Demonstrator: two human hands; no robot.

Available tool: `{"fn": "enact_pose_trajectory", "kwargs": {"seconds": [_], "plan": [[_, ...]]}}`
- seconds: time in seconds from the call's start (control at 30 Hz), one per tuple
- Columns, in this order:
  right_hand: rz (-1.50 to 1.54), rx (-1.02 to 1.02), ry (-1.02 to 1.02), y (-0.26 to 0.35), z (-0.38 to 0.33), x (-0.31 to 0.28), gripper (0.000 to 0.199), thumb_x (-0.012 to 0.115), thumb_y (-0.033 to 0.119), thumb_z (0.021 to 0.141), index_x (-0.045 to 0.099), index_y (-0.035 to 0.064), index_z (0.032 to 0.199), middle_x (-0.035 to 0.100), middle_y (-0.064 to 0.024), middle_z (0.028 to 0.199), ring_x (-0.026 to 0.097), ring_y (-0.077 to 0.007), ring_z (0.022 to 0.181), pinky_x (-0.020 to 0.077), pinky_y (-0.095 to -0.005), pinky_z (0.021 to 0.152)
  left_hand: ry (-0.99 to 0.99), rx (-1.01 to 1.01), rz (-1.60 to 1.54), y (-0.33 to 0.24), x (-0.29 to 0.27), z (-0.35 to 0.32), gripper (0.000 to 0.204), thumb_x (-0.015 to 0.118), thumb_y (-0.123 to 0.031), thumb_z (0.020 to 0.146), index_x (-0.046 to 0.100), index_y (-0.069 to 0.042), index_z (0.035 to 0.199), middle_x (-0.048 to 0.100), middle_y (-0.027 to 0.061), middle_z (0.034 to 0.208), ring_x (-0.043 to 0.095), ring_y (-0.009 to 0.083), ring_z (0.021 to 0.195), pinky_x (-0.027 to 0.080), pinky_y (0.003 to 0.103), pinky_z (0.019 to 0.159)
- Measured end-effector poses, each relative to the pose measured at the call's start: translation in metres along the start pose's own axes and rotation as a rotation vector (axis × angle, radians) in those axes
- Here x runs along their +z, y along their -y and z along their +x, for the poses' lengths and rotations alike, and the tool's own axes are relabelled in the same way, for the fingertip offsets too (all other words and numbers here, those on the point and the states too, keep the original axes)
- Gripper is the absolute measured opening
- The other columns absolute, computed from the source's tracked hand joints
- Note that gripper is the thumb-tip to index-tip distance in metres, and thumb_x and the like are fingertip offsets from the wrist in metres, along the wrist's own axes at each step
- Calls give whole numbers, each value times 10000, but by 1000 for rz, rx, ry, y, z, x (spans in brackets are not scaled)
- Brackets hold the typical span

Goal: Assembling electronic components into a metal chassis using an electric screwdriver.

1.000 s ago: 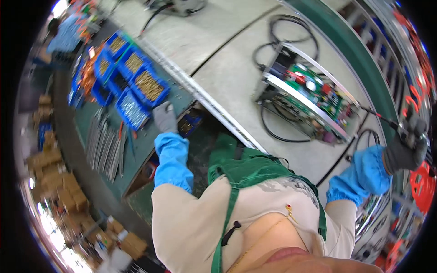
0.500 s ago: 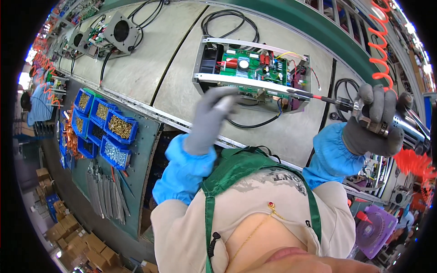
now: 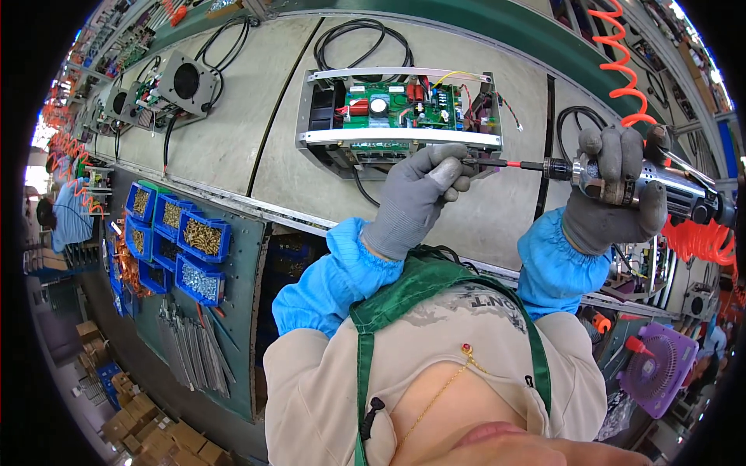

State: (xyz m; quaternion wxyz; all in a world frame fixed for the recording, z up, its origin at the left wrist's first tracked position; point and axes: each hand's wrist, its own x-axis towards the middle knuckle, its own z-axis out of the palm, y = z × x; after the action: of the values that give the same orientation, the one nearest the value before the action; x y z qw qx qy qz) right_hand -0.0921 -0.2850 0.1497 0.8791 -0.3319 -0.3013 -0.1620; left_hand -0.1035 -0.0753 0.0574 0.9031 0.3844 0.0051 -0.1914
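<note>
My right hand [image 3: 622,186], in a grey glove, is wrapped round an air screwdriver [image 3: 668,194]. The tool lies level, its red-and-black bit pointing left. At the bit's tip my gloved left hand [image 3: 423,190] is closed, thumb and fingers pinched together; whatever small thing it may hold is hidden. Just beyond both hands stands an open metal chassis [image 3: 318,137] with silver side rails. Inside it sit a green circuit board [image 3: 423,116], a black fan [image 3: 325,105] at the left end and coloured wires at the right. My left hand is in front of the near rail, overlapping it.
Blue bins [image 3: 198,279] of screws and small parts stand on a green side table at the left, with a pile of grey strips [image 3: 190,349]. Black cables [image 3: 365,39] coil behind the chassis. A red coiled air hose [image 3: 622,70] hangs at right. Further units [image 3: 186,81] stand far left.
My left hand has moved right, from beside the chassis's left part to the bit's tip, and its fingers have closed. The screwdriver stays in my right hand. The whole view has shifted slightly.
</note>
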Motion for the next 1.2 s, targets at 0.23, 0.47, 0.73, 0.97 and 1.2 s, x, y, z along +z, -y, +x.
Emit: {"fn": "enact_pose_trajectory", "kwargs": {"seconds": [0.23,0.47,0.73,0.97,1.2], "plan": [[-34,-6,-9,8,-6,-5,527,591,218,792,481,61,1283,331,32,640,379,-132,621,376,-391,763,-10,8,195,13,3,5,292,548,-174,956,590,14,1176,648,75,943,581,74,747,450,177,616],[-17,-35,-66,11,-11,-12,531,583,214,782,490,59,1281,333,23,654,378,-136,618,389,-407,768,39,-61,-17,24,2,6,290,558,-191,955,588,11,1162,648,74,939,574,69,728,449,180,604],[-76,-33,-32,14,-13,-16,553,590,229,794,471,48,1302,337,17,657,374,-141,613,390,-413,758,-48,96,429,18,18,1,302,547,-199,955,581,12,1169,652,77,962,598,88,774,474,205,640],[-67,-82,-80,17,-14,-28,540,591,236,803,483,42,1295,337,16,658,375,-146,613,392,-414,789,-67,146,417,5,2,14,280,516,-173,939,613,19,1120,659,66,937,605,99,757,486,238,638],[-78,-107,-89,26,-14,-35,524,589,224,805,493,12,1276,340,6,675,371,-152,646,425,-436,820,-186,-164,868,77,-70,43,291,529,-200,909,625,-1,1097,638,61,849,569,112,716,451,249,634]]}}
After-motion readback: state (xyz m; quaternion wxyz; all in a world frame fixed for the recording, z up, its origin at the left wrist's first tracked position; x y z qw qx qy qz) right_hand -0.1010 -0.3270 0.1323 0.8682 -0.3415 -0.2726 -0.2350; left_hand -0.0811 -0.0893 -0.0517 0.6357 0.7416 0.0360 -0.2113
